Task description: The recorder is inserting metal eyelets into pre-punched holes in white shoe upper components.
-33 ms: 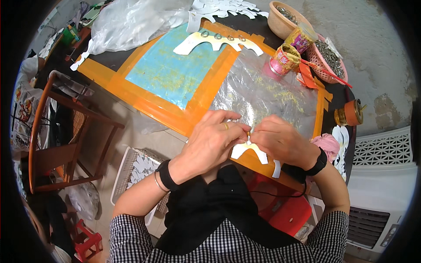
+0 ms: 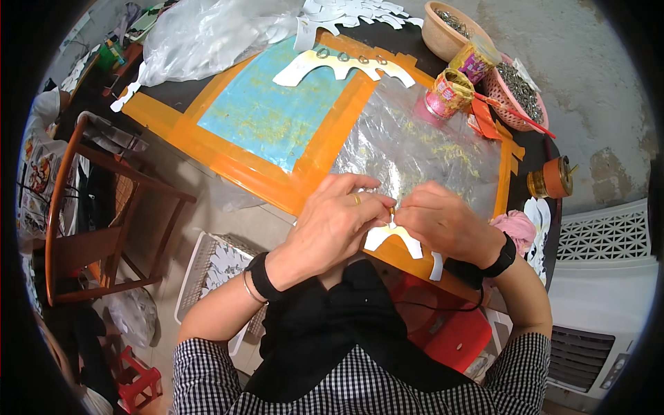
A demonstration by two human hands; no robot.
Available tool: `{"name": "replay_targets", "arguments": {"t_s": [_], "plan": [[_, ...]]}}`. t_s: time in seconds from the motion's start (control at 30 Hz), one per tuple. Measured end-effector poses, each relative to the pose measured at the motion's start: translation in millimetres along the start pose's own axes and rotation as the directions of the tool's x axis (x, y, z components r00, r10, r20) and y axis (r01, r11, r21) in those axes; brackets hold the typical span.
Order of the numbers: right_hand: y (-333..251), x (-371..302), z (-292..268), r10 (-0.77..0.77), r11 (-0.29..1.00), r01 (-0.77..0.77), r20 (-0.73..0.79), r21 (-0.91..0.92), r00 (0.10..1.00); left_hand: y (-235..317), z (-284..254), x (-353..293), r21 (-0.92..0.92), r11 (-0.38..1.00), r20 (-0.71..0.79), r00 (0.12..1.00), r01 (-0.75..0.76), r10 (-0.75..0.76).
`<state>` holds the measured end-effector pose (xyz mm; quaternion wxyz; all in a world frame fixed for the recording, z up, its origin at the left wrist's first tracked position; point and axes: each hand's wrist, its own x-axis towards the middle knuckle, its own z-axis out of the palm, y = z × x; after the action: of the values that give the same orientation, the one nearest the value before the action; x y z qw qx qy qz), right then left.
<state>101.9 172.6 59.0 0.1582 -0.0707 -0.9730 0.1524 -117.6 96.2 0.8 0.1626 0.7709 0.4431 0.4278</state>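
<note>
White cutout point(image 2: 396, 232) partly under both hands point(image 2: 337, 216) point(image 2: 443, 225)

The dark table point(image 2: 183, 95) carries broad orange tape point(image 2: 328, 142), which borders a blue sheet point(image 2: 263, 111) and a clear plastic sheet point(image 2: 380, 142). On the far part there are a big plastic bag point(image 2: 214, 34), many white cut pieces point(image 2: 353, 14), a beige bowl point(image 2: 440, 40) and a pink basket point(image 2: 495, 93). A pink cloth point(image 2: 515, 228) lies at the right. One arched white piece point(image 2: 413, 247) is at the near edge, over the tape.
</note>
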Motion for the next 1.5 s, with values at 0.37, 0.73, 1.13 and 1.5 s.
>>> {"name": "replay_targets", "arguments": {"t_s": [0.37,0.73,1.13,1.5], "plan": [[-19.4,-6.8,2.1,0.114,0.992,-0.114,0.0,-0.058,0.993,0.4,-2.7,-8.5,0.216,0.957,-0.068,0.975,-0.194,0.213],[-24.2,-23.0,9.5,0.193,0.98,-0.197,-0.088,-0.03,0.977,12.9,-1.5,-13.1,0.204,0.972,-0.033,0.992,-0.115,0.124],[-25.0,-26.4,11.4,0.143,0.984,-0.149,-0.059,-0.096,0.988,43.0,-8.7,8.6,0.134,0.95,0.073,0.954,0.281,-0.292],[-29.7,-28.1,14.0,0.164,0.982,-0.168,-0.052,-0.089,0.985,47.3,3.6,7.2,0.265,0.922,0.027,0.954,0.281,-0.299]]}}
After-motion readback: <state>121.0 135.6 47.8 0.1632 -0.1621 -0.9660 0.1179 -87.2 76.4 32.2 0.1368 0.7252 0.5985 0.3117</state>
